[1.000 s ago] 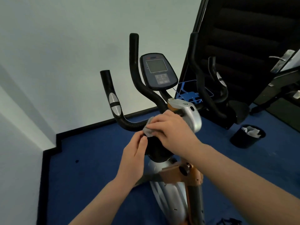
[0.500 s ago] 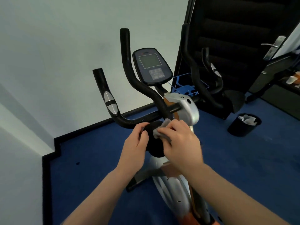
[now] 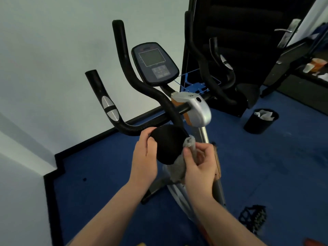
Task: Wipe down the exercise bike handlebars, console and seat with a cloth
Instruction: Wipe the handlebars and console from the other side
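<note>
The exercise bike stands in front of me with black handlebars (image 3: pixel 124 55), a dark console (image 3: pixel 154 63) and a silver stem housing (image 3: pixel 198 107). Below the housing is a round black pad (image 3: pixel 168 144). My left hand (image 3: pixel 143 157) grips the pad's left edge, thumb on top. My right hand (image 3: pixel 200 164) is closed on a grey cloth (image 3: pixel 179 166) pressed against the pad's right and lower side. The bike's seat is not in view.
A black bin (image 3: pixel 259 121) with white paper stands on the blue floor (image 3: pixel 106 174) to the right. A black pedal (image 3: pixel 253 217) shows at lower right. A dark door (image 3: pixel 248 32) with a metal handle is behind the bike; a white wall is to the left.
My right hand has slid the cloth from the top of the black pad down to its right and lower side. My left hand has stayed on the pad's left edge.
</note>
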`<state>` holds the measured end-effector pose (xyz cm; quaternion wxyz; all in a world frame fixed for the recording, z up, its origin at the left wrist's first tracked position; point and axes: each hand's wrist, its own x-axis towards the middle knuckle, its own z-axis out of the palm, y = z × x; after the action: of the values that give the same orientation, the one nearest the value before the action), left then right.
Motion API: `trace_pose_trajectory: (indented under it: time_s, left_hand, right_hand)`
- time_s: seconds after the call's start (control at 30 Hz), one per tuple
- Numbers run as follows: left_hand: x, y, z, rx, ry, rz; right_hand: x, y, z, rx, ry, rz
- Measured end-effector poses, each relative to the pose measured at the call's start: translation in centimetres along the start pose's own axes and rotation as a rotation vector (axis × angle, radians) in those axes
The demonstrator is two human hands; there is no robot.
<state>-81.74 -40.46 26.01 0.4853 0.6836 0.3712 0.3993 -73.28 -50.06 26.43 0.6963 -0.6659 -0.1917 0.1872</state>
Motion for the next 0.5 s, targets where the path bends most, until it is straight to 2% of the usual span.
trace_pose_trajectory:
  time_s: [0.17, 0.2, 0.3, 0.4, 0.5]
  left_hand:
    - [0.1, -0.2, 0.1, 0.005, 0.004, 0.021]
    - [0.1, -0.3, 0.1, 0.009, 0.001, 0.019]
    - [0.1, -0.2, 0.1, 0.012, 0.003, 0.015]
    - [-0.2, -0.2, 0.1, -0.001, 0.006, 0.008]
    - [-0.3, -0.2, 0.1, -0.024, 0.003, 0.014]
  right_hand:
    - [-2.8, 1.3, 0.1, 0.077, -0.085, 0.177]
    - [-2.4, 1.1, -0.3, 0.071, -0.069, 0.156]
    - [-1.1, 0.1, -0.5, -0.099, 0.015, -0.062]
    - [-2.2, 0.0, 0.2, -0.285, -0.145, -0.109]
    - [-1.0, -1.3, -0.6, -0.263, -0.283, -0.087]
